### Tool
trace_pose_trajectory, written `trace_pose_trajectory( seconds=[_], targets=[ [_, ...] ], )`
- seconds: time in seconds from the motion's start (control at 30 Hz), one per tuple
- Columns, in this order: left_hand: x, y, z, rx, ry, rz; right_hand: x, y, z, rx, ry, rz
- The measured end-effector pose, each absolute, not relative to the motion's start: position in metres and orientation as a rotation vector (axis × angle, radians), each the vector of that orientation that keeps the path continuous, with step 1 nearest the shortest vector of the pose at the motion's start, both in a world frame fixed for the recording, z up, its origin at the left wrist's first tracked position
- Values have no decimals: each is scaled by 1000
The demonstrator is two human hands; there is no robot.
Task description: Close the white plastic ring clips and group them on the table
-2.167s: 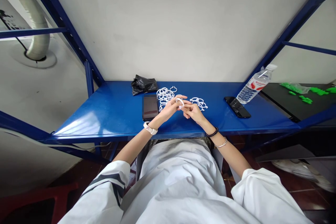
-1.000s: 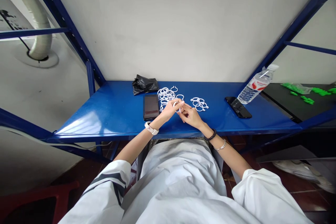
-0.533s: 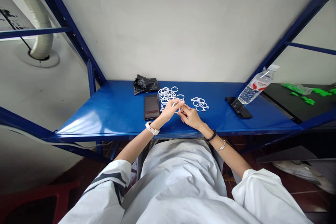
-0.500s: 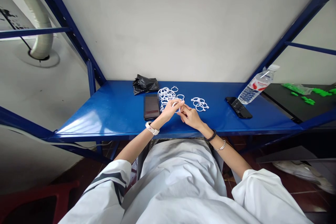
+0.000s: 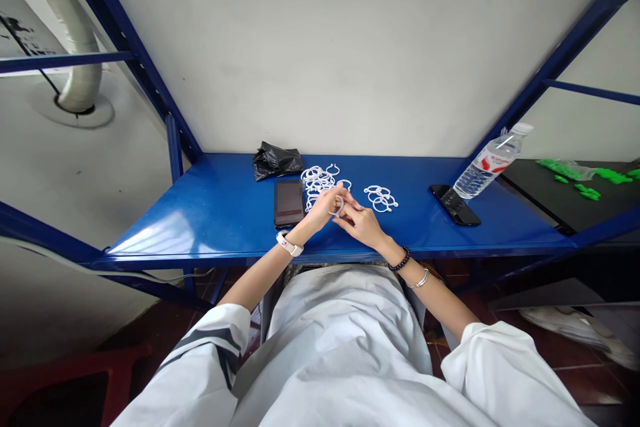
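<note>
Over the middle of the blue shelf (image 5: pixel 210 213), my left hand (image 5: pixel 323 209) and my right hand (image 5: pixel 363 223) meet fingertip to fingertip. Between them they pinch one small white plastic ring (image 5: pixel 339 206), both hands closed on it. Just behind the left hand lies a heap of several white rings (image 5: pixel 316 180). A smaller cluster of white rings (image 5: pixel 380 197) rests behind the right hand.
A phone with a dark screen (image 5: pixel 289 202) lies left of the hands, a crumpled black bag (image 5: pixel 277 161) behind it. To the right are a black phone (image 5: pixel 455 204) and a tilted water bottle (image 5: pixel 491 162). Green parts (image 5: pixel 583 180) sit on a black surface far right.
The hands have sunk slightly toward the shelf and shifted a little left. The ring has been turned between the fingertips; one ring now lies loose behind the left hand.
</note>
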State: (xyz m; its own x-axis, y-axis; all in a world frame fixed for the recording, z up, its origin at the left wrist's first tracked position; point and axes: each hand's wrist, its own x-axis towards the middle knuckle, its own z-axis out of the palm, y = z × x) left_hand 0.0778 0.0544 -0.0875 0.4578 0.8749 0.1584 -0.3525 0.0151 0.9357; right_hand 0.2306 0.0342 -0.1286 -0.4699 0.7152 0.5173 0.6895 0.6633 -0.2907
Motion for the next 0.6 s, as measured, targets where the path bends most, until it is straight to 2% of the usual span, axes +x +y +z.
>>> trace_pose_trajectory(
  seconds=[0.2, 0.6],
  targets=[
    [77, 51, -82, 1125, 544, 988, 223, 31, -135, -1109, -2256, 19],
    [74, 67, -86, 851, 486, 1100, 219, 24, -131, -1114, -2102, 260]
  ],
)
